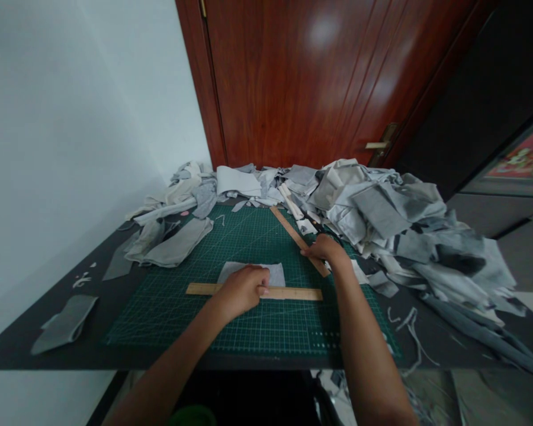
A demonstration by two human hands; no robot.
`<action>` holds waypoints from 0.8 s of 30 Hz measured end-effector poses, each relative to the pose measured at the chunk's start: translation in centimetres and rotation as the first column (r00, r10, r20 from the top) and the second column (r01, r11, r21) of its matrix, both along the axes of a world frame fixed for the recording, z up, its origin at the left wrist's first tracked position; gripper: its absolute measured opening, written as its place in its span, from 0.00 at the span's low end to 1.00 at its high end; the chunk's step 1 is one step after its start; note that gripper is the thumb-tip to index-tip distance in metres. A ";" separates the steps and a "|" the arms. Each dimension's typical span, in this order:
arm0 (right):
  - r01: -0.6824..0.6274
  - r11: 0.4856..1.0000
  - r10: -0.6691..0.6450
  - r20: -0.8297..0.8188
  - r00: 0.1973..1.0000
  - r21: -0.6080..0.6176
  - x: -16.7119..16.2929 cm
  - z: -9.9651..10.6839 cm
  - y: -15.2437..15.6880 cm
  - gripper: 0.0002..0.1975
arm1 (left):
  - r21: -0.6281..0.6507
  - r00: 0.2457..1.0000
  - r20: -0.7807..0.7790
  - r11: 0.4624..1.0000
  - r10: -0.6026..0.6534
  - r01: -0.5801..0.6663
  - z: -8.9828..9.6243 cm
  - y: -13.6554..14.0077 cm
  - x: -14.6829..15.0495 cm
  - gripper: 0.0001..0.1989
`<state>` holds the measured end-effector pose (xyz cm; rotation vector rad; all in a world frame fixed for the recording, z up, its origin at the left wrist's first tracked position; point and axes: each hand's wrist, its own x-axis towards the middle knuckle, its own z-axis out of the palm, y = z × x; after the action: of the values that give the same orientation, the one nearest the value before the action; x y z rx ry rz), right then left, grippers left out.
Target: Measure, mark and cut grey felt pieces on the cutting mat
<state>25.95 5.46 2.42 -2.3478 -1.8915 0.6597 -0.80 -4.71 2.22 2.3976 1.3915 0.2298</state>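
My left hand (pixel 245 288) is closed, pressing a wooden ruler (pixel 293 293) down across a small piece of light grey cloth (pixel 275 274). The ruler lies crosswise near the front of a green cutting mat (pixel 169 313). Farther right, my right hand (pixel 323 248) has its fingers bent onto a second wooden ruler (pixel 288 228), which lies slantwise on the mat. The hand itself covers part of this ruler. Just beyond the right hand are dark handles, perhaps of scissors (pixel 333 232), partly hidden among scraps.
A large heap of grey and white cloth pieces (pixel 382 207) fills the right and back of the dark table (pixel 115 355). More cloth (pixel 177 242) lies at the left, with a folded grey piece (pixel 66 325) near the front. A white wall and a wooden door (pixel 293 83) stand behind.
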 end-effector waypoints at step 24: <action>-0.186 0.954 0.262 -0.351 0.899 0.236 -8.5 0.0 -2.3 0.21 | -0.105 0.982 -0.114 0.985 -0.148 0.136 0.7 1.3 0.4 0.30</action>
<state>17.50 3.19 2.40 -1.7445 -1.9545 0.8306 -0.38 -3.39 2.88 2.4511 1.2437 -0.0205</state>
